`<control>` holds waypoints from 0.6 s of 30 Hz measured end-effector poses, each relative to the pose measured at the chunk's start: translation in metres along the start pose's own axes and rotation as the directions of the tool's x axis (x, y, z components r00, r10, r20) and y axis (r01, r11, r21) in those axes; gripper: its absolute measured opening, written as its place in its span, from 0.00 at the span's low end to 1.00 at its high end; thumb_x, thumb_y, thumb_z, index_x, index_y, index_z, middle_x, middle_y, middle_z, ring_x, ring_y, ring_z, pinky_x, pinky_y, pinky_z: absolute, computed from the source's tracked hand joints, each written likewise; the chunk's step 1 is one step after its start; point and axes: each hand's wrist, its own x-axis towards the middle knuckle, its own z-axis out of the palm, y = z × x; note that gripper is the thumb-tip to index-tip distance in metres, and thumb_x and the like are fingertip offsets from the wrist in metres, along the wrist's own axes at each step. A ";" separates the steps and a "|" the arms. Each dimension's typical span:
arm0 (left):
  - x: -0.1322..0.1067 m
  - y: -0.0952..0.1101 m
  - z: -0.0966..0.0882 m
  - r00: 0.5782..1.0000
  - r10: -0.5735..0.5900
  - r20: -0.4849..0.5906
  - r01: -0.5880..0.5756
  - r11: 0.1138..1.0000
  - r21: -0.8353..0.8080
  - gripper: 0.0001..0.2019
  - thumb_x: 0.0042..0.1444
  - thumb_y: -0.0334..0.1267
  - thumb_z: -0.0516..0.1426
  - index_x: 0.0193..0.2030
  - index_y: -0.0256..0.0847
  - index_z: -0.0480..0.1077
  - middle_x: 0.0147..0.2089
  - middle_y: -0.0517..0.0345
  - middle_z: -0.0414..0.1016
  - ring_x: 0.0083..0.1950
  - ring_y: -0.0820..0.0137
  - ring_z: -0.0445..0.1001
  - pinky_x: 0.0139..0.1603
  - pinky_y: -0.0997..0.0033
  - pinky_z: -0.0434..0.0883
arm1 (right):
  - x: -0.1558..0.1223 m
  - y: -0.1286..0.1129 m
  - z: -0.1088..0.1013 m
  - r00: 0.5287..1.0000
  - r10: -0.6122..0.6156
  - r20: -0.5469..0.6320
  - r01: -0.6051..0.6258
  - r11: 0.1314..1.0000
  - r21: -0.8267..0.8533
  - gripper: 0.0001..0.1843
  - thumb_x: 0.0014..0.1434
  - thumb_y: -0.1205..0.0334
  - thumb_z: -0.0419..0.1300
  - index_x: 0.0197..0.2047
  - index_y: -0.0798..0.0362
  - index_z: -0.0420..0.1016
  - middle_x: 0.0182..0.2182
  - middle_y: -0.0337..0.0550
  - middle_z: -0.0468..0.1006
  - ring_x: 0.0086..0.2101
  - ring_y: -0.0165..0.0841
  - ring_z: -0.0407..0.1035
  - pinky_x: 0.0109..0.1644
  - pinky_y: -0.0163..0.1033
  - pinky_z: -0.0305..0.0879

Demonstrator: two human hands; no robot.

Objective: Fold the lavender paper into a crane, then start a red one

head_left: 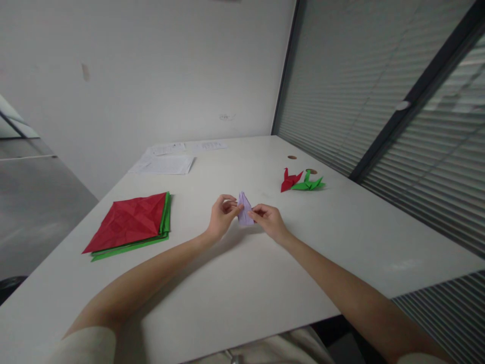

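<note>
A small lilac folded paper piece (244, 208) stands pointed-end up over the white table (235, 283), near its middle. My left hand (222, 216) pinches its left side with thumb and fingers. My right hand (269, 220) pinches its right side, fingers curled. Both forearms reach in from the near edge.
A stack of creased red and green paper sheets (131, 222) lies at the left. A red folded figure (290, 180) and a green folded figure (309, 184) sit at the right near the blinds. White printed sheets (168, 163) lie at the far side by the wall.
</note>
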 end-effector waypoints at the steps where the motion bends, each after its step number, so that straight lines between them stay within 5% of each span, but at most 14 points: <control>1: 0.000 0.000 0.000 1.000 0.015 -0.006 -0.014 1.000 0.009 0.19 0.42 0.45 0.68 0.35 0.37 0.68 0.28 0.61 0.72 0.27 0.78 0.68 0.28 0.78 0.64 | 0.000 0.001 0.000 1.000 0.003 0.004 -0.003 1.000 0.000 0.21 0.40 0.44 0.69 0.23 0.53 0.71 0.19 0.36 0.70 0.23 0.28 0.62 0.29 0.36 0.61; 9: -0.001 0.002 0.001 0.999 -0.015 0.043 0.014 0.999 0.032 0.18 0.40 0.45 0.68 0.27 0.36 0.67 0.24 0.62 0.70 0.25 0.78 0.67 0.28 0.76 0.65 | -0.002 0.003 0.000 1.000 -0.016 0.015 0.017 0.999 -0.032 0.19 0.45 0.45 0.66 0.25 0.53 0.73 0.21 0.38 0.71 0.24 0.29 0.63 0.29 0.36 0.62; 14: -0.003 0.004 0.002 0.994 -0.050 0.095 0.053 0.998 -0.027 0.27 0.43 0.42 0.68 0.47 0.40 0.64 0.21 0.69 0.68 0.23 0.78 0.67 0.30 0.77 0.65 | -0.002 -0.003 -0.001 0.999 -0.033 -0.003 0.033 0.997 -0.069 0.19 0.45 0.44 0.65 0.21 0.53 0.73 0.18 0.37 0.69 0.23 0.29 0.62 0.28 0.36 0.61; 18: -0.007 0.001 0.003 0.963 -0.196 0.186 0.201 0.980 -0.011 0.25 0.42 0.46 0.68 0.44 0.36 0.68 0.27 0.60 0.74 0.28 0.75 0.71 0.33 0.73 0.69 | -0.002 -0.005 -0.001 0.997 -0.055 -0.050 0.051 0.995 -0.089 0.18 0.46 0.46 0.65 0.22 0.53 0.74 0.19 0.38 0.70 0.23 0.29 0.61 0.27 0.35 0.59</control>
